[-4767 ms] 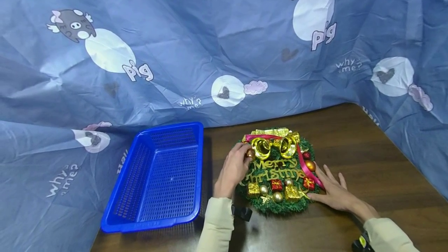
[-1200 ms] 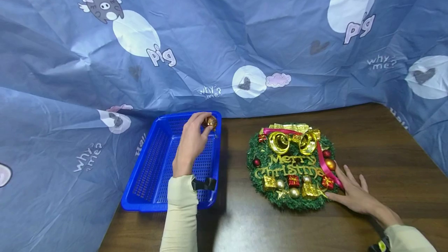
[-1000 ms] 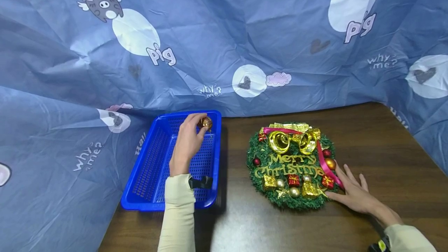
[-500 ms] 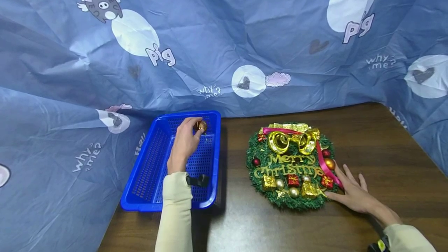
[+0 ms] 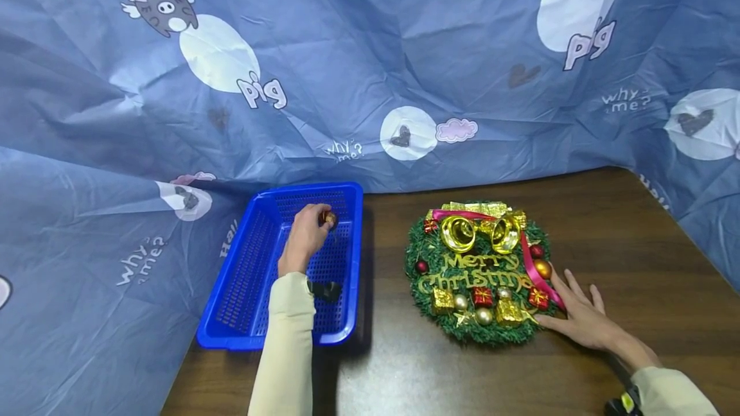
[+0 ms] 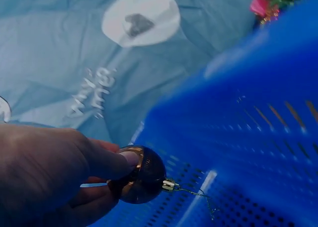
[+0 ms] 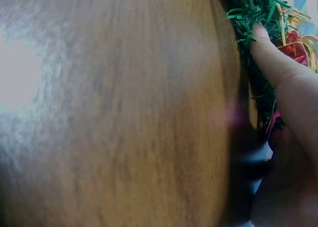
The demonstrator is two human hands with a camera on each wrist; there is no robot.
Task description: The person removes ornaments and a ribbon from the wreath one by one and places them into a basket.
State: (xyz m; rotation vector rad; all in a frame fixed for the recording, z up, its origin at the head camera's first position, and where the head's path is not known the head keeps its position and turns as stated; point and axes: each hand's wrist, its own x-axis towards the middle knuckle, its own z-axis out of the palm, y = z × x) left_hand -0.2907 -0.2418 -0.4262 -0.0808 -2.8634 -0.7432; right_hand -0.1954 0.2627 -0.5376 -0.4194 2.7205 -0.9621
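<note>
My left hand (image 5: 304, 236) is down inside the blue plastic basket (image 5: 357, 262), pinching a shiny copper-brown bauble (image 5: 328, 219) between thumb and fingers. In the left wrist view the bauble (image 6: 141, 177) shows a gold cap and a thin wire loop hanging free. On the table to the right lies a green Christmas wreath (image 5: 430, 310) with gold bells (image 5: 459, 234), "Merry Christmas" lettering, small gift boxes, balls and a pink ribbon (image 5: 528, 260). My right hand (image 5: 584, 320) rests against the wreath's right edge, fingers spread. The right wrist view shows the thumb touching the green tinsel (image 7: 251, 18).
Brown wooden table (image 5: 416, 377) underneath everything. A blue printed cloth (image 5: 324, 69) hangs behind and at the sides. The basket's raised perforated walls stand around my left hand, with bare table between basket and wreath.
My left hand has carried the bauble from the wreath's left side over to the basket, then lowered it inside, slightly leftward. The right hand stays at the wreath's edge.
</note>
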